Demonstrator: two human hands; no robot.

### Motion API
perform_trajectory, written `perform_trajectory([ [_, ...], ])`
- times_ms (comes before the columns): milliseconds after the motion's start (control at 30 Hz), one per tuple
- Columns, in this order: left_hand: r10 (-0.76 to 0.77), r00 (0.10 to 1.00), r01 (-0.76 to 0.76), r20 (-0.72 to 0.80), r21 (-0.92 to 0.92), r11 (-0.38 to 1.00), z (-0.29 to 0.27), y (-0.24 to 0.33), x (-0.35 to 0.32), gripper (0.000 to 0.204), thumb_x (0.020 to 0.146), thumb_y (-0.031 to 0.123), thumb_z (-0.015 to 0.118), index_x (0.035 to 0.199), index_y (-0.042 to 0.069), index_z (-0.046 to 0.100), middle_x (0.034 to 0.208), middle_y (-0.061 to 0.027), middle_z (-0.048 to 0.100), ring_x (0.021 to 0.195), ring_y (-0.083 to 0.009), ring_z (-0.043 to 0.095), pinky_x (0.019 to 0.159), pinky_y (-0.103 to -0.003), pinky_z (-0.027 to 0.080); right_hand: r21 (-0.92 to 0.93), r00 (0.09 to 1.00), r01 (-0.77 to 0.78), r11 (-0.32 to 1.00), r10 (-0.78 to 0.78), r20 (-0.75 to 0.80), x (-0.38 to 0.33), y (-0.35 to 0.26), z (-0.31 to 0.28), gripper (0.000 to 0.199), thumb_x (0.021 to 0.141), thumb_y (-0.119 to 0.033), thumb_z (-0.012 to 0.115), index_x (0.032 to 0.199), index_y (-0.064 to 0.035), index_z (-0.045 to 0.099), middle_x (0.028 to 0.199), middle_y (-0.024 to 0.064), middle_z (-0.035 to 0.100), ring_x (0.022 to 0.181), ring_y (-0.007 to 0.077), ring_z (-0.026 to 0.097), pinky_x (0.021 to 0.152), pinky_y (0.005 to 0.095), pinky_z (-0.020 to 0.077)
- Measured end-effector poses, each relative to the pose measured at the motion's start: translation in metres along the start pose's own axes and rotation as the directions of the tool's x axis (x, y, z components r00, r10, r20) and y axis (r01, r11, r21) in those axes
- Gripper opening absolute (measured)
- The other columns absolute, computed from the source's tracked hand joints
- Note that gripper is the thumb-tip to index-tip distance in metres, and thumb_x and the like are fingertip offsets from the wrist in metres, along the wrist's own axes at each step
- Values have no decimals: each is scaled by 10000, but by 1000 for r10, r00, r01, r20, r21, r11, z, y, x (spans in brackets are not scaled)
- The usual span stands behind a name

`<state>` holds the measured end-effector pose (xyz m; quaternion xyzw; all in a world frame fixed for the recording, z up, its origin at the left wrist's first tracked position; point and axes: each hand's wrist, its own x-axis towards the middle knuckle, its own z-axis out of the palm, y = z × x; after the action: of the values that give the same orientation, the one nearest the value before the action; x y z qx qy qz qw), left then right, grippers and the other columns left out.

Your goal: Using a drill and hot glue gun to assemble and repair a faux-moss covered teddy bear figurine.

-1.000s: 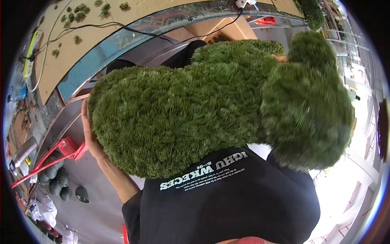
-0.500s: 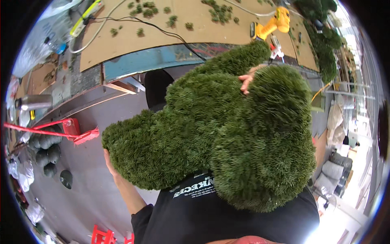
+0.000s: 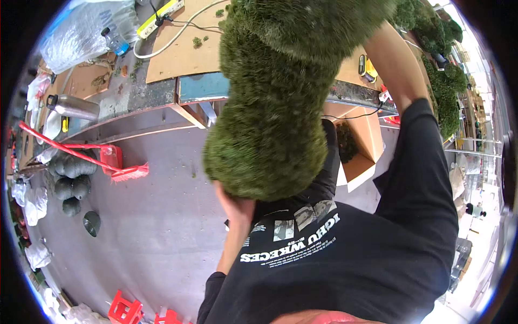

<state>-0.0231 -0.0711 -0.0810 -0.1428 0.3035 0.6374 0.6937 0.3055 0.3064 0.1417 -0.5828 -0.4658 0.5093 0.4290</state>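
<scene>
A large artificial-grass topiary [image 3: 270, 108], bushy and dark green with rounded bulges, is held up lengthwise in front of my chest. Its top runs out of the upper edge, and it is slightly blurred. My left hand [image 3: 236, 208] cups its lower near end from beneath, the fingers partly hidden under the foliage. My right arm [image 3: 400, 65] reaches forward along its right side and holds it near the top; the right fingers are hidden behind the greenery.
Ahead stands a workbench [image 3: 205, 86] with cardboard, grass tufts, a power strip [image 3: 162, 19], a water bottle [image 3: 115, 42], a steel flask [image 3: 73, 106] and a yellow tool [image 3: 368, 69]. An open carton [image 3: 360, 156] sits below. Left are a red broom [image 3: 129, 171] and dustpan; red stools [image 3: 125, 308] stand nearby.
The topiary has swung from lying slantwise across my body to pointing away from me, its bulky part now at the top. My left hand moved right and my right arm came into view.
</scene>
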Motion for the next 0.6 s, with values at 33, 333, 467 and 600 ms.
perform_trajectory([
  [33, -96, 991, 93, 93, 37, 995, 1, -10, -1, 677, 1109, 541, 518, 1642, 140, 402, 1653, -112, 454, 1531, -325, 399, 1280, -567, 312, 32, 1000, -8, 999, 8, -21, 28, 4, 11, 267, 1056, -159, 623, 1206, 40, 718, 1117, 121, 766, 1014, 227, 739, 903, 364, 587],
  [333, -343, 907, 132, 245, 607, 784, -23, -16, 25, 676, 1095, 359, 655, 1614, 46, 356, 1595, -122, 504, 1472, -303, 498, 1200, -514, 426, 184, 985, 38, 982, -5, -172, 165, 29, 19, 278, 1058, -171, 624, 1210, 40, 722, 1102, 119, 769, 1000, 233, 742, 890, 368, 592],
  [467, -305, 933, 39, 192, 786, 617, -23, -14, 26, 708, 1060, 416, 709, 1572, 21, 421, 1522, -127, 574, 1400, -278, 564, 1175, -456, 451, 133, 963, 177, 975, -143, -230, 147, 27, -27, 283, 1059, -176, 625, 1212, 40, 724, 1095, 118, 770, 993, 236, 744, 884, 369, 594],
  [600, -339, 920, -47, 198, 913, 406, -8, 14, 32, 675, 1022, 377, 778, 1514, 5, 504, 1463, -110, 629, 1337, -217, 594, 1128, -389, 471, -190, 868, 431, 882, -463, -179, 53, 30, -42, 297, 1062, -177, 619, 1235, 42, 722, 1094, 118, 769, 988, 239, 743, 879, 371, 595],
])
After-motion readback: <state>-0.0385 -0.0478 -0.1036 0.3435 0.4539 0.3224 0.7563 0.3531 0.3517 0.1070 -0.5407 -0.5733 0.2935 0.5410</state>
